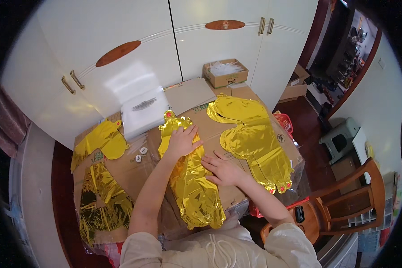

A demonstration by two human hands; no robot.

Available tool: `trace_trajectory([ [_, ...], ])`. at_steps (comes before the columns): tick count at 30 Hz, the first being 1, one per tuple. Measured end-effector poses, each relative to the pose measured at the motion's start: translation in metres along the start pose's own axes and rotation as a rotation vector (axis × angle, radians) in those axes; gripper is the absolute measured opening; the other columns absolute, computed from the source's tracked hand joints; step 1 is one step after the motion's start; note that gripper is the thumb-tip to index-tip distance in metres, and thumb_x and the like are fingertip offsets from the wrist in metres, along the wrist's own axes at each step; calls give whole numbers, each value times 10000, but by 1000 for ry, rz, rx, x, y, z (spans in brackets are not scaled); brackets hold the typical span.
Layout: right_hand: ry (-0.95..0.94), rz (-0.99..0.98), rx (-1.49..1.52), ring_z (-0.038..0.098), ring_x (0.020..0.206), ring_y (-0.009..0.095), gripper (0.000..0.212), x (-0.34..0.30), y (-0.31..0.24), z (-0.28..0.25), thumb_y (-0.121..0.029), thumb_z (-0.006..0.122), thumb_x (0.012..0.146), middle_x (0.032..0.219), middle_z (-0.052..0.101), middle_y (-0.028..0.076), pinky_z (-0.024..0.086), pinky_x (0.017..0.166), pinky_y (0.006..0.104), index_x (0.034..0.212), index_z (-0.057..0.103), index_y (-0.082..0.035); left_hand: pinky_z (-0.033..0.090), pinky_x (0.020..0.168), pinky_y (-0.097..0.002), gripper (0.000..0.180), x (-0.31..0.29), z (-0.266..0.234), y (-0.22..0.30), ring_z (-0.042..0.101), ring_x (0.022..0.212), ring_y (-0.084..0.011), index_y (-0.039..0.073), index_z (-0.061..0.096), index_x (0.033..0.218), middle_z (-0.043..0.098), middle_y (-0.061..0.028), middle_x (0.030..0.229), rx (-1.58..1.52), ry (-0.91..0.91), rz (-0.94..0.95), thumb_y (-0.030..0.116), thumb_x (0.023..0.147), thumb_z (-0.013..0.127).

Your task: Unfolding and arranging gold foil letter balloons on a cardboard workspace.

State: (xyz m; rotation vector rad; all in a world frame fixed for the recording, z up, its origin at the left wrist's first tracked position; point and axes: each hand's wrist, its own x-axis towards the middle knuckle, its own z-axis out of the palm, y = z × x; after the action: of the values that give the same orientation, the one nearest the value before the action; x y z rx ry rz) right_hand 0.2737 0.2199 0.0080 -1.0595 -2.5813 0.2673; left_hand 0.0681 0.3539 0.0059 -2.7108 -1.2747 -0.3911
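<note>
A flat, crinkled gold foil balloon [194,192] lies lengthwise in front of me on a cardboard-covered table [140,178]. My left hand [183,142] rests on its upper part, fingers stretched out over the foil. Lower down, my right hand [223,169] lies at the balloon's right edge with its fingers spread on it. More gold foil balloons [254,134] are laid flat to the right. On the left are another gold foil balloon [105,139] and a creased gold foil piece [103,201]. Small red marks show at some balloon ends.
A stack of clear plastic bags [140,111] and a flat cardboard sheet [190,94] lie at the table's back. Behind them stands a small carton [225,73] of white strips. Two small white round pieces [140,154] sit left of my arm. A wooden chair [344,201] stands at right.
</note>
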Motion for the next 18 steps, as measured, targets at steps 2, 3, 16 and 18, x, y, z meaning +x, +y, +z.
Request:
trace_trajectory([
  [2,-16,2,21,403,1349,273,566,-5,1,0,-348,551,917,1402,472,153,254,1151,486,1349,483,12,430,835,-417,724,-1,-1,2,551,983,-278,101,521,1358,539,-28,1365,12,2,0,626,859,520],
  [3,-24,3,32,403,1349,274,559,-7,1,0,-337,552,917,1403,471,155,255,1152,486,1346,485,16,426,838,-416,740,-2,0,2,547,981,-281,99,515,1363,534,-32,1371,11,3,-3,638,856,515],
  [16,-3,-28,47,416,1350,259,401,-25,4,-4,-290,577,915,1372,525,94,306,1132,487,1252,616,-77,407,869,-404,784,-4,5,6,524,1012,-282,96,460,1414,487,-36,1431,50,-10,-28,656,866,483],
  [18,16,-29,33,428,1343,249,382,-28,2,-4,-328,594,906,1341,559,72,317,1126,481,1206,655,-99,416,870,-421,771,-4,6,5,522,1009,-289,104,431,1431,480,-37,1430,41,-11,-23,629,871,502],
])
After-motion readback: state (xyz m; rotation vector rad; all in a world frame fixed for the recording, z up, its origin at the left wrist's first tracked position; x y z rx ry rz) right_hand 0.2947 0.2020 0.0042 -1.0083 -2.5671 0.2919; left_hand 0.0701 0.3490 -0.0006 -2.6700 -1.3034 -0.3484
